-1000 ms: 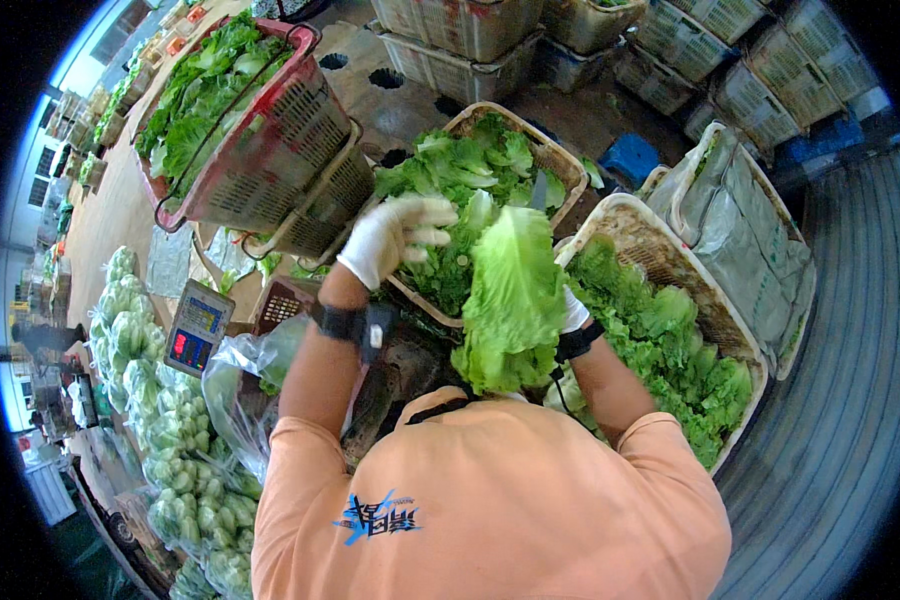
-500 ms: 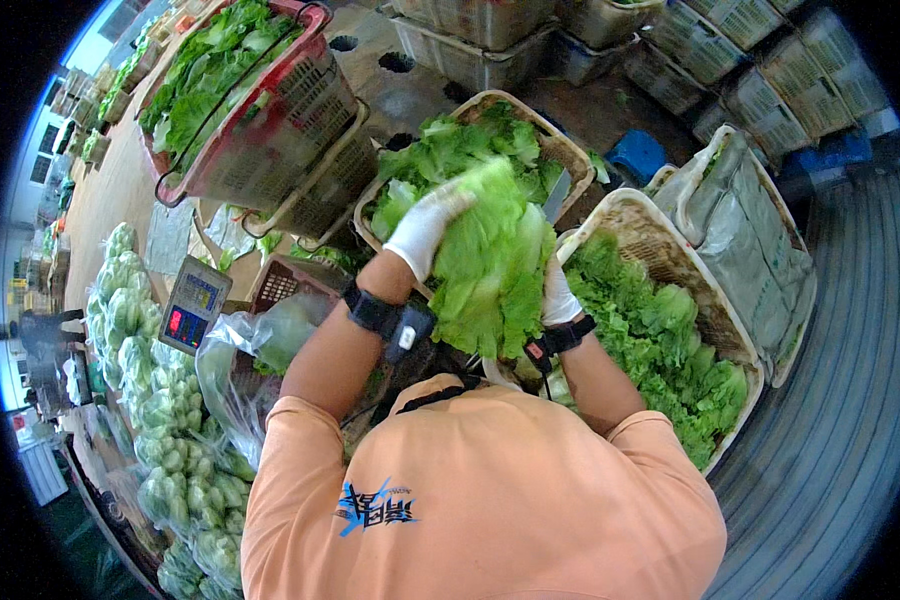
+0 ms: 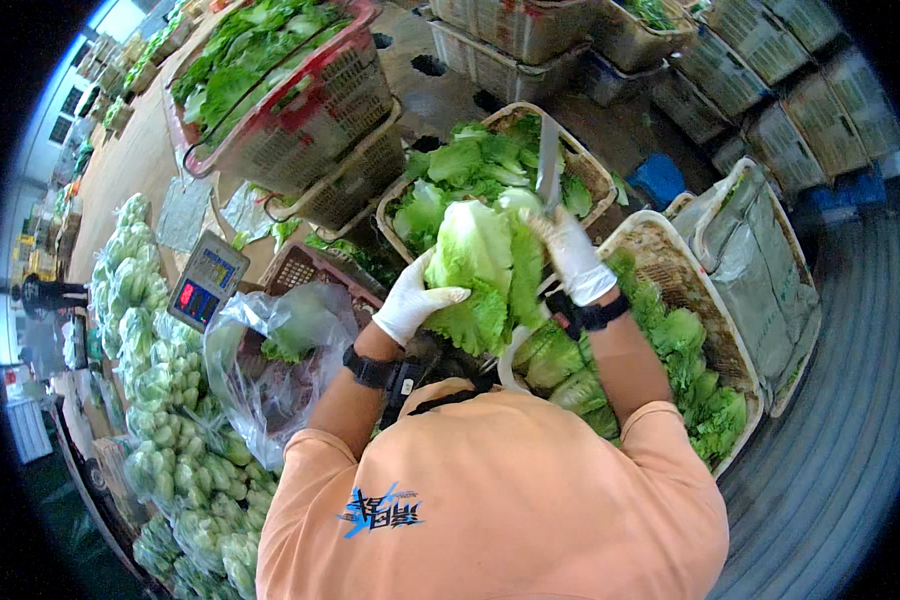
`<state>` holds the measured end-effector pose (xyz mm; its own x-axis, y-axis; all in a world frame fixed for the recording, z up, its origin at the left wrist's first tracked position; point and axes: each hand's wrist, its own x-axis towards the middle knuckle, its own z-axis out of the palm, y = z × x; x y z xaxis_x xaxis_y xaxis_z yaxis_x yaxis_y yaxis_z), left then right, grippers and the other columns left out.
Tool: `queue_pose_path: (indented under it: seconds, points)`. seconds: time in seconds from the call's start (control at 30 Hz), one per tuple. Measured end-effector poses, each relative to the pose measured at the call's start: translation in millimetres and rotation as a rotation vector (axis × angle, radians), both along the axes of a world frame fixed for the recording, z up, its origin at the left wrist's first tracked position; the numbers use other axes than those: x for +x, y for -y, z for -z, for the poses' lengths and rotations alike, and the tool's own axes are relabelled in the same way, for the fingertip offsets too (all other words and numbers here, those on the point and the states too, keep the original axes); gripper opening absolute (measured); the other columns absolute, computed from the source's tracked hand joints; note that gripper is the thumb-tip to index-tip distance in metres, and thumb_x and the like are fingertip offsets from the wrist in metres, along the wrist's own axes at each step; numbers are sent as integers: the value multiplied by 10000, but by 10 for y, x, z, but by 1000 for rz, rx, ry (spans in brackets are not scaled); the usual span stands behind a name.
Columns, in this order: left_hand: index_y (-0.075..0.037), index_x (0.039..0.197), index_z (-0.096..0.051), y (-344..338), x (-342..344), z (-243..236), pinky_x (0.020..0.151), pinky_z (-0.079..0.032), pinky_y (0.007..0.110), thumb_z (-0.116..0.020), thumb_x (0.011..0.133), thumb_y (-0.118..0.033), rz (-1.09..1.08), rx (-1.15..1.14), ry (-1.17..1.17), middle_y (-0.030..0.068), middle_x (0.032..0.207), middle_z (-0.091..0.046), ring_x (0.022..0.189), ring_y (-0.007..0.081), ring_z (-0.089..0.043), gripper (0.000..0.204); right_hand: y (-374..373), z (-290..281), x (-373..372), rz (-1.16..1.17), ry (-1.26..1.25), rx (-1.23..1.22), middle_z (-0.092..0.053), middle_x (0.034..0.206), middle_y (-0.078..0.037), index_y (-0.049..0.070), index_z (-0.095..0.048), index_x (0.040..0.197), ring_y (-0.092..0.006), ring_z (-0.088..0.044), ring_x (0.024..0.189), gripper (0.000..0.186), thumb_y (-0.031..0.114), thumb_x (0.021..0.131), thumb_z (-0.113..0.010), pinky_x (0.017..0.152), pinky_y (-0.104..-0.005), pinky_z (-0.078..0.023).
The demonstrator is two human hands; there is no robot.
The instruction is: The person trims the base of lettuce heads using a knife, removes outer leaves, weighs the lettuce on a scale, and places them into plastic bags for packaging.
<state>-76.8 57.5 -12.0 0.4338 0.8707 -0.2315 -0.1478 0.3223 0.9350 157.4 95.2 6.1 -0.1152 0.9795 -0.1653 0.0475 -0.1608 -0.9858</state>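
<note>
My left hand [image 3: 415,300], in a white glove, grips a pale-green lettuce head [image 3: 470,250] from the left, with its loose outer leaf hanging downward. My right hand [image 3: 570,255], also gloved, is at the lettuce's upper right beside the pale stem end, closed on a knife whose blade [image 3: 548,150] points upward; the handle is hidden. Behind them is a basket [image 3: 598,180] of cut leaves. Below and right of my hands, a cream basket [image 3: 695,290] holds more lettuce.
A red basket [image 3: 305,120] stacked on another stands upper left. Left are a scale [image 3: 203,282], an open plastic bag [image 3: 240,360] and bagged greens [image 3: 155,420]. A covered basket [image 3: 755,290] is right, crates [image 3: 770,120] behind, a blue object [image 3: 657,180] on the floor.
The lettuce has turned from leaves forward to show its pale head and stem. My left hand has dropped to its lower side; my right hand and the blade have risen.
</note>
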Motion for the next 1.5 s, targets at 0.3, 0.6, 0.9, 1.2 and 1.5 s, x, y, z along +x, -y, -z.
queue_pose_path:
  seconds: [0.3, 0.6, 0.9, 1.2, 1.5]
  points:
    - [25, 1260, -445, 118, -327, 70, 880, -464, 296, -826, 679, -244, -456, 226, -445, 100, 1114, -601, 1010, 167, -577, 746, -718, 205, -98, 149, 420, 137, -590, 842, -33, 46, -540, 1022, -158, -571, 704, 489, 457, 799, -684, 636, -326, -497]
    - [31, 1309, -407, 219, -184, -28, 934, -430, 326, -798, 655, -416, -235, 385, -401, 177, 1115, -575, 1048, 258, -571, 883, -44, 180, -701, -21, -120, 42, -625, 932, -25, 27, -550, 1123, -91, -580, 756, 409, 340, 875, -638, 650, -238, -504]
    - [-103, 1455, -217, 354, -246, -51, 1058, -316, 313, -680, 806, -194, 17, -292, 533, 42, 1418, -371, 1276, 160, -382, 802, 7, 11, -584, -54, -52, 58, -644, 870, -7, 15, -630, 1055, -81, -558, 760, 352, 316, 874, -647, 671, -242, -461]
    - [-73, 1378, -364, 341, -477, 125, 983, -428, 351, -649, 828, -215, 90, -485, 621, 79, 1299, -515, 1137, 196, -541, 636, -225, -490, -411, -458, 561, 242, -654, 753, -120, 10, -663, 926, -210, -602, 688, 405, 401, 823, -653, 674, -329, -456]
    - [-64, 1357, -390, 340, -408, 168, 940, -463, 365, -598, 879, -259, 44, -623, 814, 100, 1255, -547, 1078, 222, -577, 557, -256, -355, -539, -213, 531, 474, -632, 785, -115, 26, -609, 955, -251, -590, 698, 426, 412, 795, -690, 689, -330, -467]
